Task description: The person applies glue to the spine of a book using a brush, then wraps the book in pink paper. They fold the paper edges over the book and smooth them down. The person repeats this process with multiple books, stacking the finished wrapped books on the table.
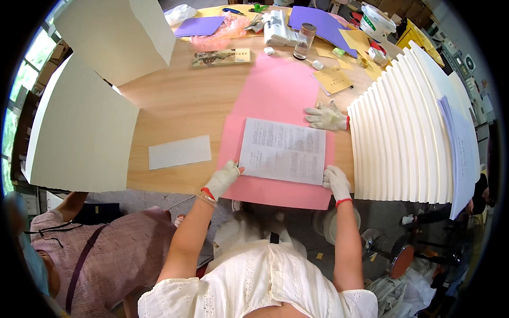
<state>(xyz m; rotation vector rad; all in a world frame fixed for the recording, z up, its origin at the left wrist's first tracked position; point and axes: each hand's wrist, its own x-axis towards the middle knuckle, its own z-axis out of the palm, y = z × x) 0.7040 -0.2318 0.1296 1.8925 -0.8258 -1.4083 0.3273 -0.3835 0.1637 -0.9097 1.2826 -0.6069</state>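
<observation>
A printed stack of white sheets (283,151) lies on pink paper (275,87) in front of me. My left hand (225,177), in a white work glove with a red cuff, is closed on the stack's lower left edge; a bare fingertip shows. At the lower right edge my right hand (338,183), gloved the same way, is closed on the sheets. Just beyond the stack's upper right corner a spare glove (327,116) rests on the pink paper and table. A blank white strip of paper (180,152) lies left of the stack.
Tall stacks of folded white sheets (400,132) stand at the right; large cream stacks (79,122) rise at the left. Farther back are a glass of water (304,41), a flat box (221,58), a yellow booklet (334,80) and purple sheets (323,29). A person (114,254) is beside me.
</observation>
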